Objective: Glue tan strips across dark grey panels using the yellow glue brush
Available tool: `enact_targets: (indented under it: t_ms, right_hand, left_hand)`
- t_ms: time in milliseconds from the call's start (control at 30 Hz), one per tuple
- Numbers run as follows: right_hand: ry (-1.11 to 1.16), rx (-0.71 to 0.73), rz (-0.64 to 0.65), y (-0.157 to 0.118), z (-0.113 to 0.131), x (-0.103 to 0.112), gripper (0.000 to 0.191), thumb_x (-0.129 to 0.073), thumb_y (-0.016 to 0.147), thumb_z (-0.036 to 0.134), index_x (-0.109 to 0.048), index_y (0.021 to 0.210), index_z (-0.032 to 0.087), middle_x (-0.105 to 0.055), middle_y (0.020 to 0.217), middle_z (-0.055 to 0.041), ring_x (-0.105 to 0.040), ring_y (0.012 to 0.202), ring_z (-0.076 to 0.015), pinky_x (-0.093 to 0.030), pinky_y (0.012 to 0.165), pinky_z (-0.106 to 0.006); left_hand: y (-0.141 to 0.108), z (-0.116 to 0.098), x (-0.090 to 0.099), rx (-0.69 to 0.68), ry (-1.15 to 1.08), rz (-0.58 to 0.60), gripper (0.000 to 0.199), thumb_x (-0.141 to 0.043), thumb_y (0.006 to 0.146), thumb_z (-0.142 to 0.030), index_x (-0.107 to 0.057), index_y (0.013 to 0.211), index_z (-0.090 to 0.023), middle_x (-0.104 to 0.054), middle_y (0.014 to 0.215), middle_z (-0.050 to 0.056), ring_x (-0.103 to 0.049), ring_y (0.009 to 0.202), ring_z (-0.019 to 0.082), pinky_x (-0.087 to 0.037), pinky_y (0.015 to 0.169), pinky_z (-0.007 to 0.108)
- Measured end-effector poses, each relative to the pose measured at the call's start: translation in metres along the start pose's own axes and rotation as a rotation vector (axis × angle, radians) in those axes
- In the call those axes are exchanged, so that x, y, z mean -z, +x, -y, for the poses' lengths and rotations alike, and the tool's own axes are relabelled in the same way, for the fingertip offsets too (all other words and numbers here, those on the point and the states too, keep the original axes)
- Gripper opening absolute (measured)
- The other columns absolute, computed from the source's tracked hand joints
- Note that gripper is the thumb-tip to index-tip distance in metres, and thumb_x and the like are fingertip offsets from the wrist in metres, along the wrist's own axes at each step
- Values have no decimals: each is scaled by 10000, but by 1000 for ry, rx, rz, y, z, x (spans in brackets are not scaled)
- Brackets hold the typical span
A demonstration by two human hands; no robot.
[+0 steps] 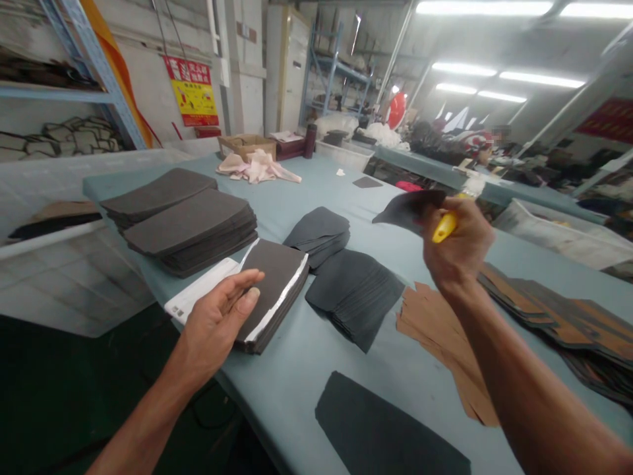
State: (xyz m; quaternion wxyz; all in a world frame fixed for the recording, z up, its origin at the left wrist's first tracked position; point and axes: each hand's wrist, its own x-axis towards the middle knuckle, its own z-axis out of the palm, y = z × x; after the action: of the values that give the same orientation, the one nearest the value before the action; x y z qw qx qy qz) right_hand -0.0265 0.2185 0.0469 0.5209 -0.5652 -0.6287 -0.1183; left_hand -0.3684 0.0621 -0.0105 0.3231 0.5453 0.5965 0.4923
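The dark sheet piece (408, 210) is gripped in your right hand (459, 241) with a yellow-handled tool (445, 227), its long axis pointing left over the tabletop (297, 389); your open left hand (217, 323) hovers at a stack of dark panels (274, 293).

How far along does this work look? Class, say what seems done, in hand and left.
Seemingly done: two neat stacks of dark panels at the far left. In hand: the right hand grips a dark piece and a yellow tool, while the left hand hovers by a white-edged stack. Seemingly left: looser dark stacks and tan pieces.
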Motion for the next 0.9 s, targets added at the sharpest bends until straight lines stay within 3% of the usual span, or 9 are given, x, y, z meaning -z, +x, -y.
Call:
enact_targets:
  t_ms: [200, 300, 567, 767, 900]
  right_hand:
    - [-117, 153, 280, -109, 7, -11, 329, -534, 1014, 446, -766, 974, 217, -752, 730, -45, -651, 593, -177, -343, 557, -271]
    - [-190, 228, 403, -138, 3, -10, 280, -553, 1012, 374, -787, 965, 227, -778, 781, -60, -679, 645, -177, -314, 553, -270]
    - [-283, 401, 558, -150, -4, 5, 241, -615, 937, 201, -760, 1124, 246, -821, 1018, -75, -735, 830, -228, -448, 673, -299]
    - [-258, 525, 507, -155, -10, 18, 406, -540, 864, 28, -704, 1189, 208, -819, 1147, -70, -770, 820, -236, -527, 674, -325]
    - [-260, 558, 449, -156, -13, 25, 419, -486, 864, -9, -673, 1182, 190, -809, 1196, -70, -793, 812, -235, -561, 639, -328]
  left_hand:
    - [-1, 1, 0, 28, -47, 17, 654, -675, 857, -732, -698, 1245, -207, -731, 1386, 113, -619, 1382, 336, -459, 1223, 502]
    - [-2, 2, -1, 31, -60, 19, 661, -678, 858, -729, -692, 1254, -200, -723, 1399, 116, -608, 1395, 329, -443, 1238, 494]
    - [-1, 0, -1, 5, -90, -4, 626, -717, 862, -697, -712, 1240, -200, -736, 1373, 114, -622, 1373, 331, -444, 1229, 497]
    - [-2, 2, 7, -37, -110, -62, 558, -688, 914, -666, -729, 1242, -217, -750, 1351, 100, -642, 1341, 305, -463, 1200, 475]
    - [1, 8, 5, -50, -164, -83, 500, -599, 984, -627, -728, 1255, -226, -754, 1339, 100, -653, 1325, 290, -451, 1198, 467]
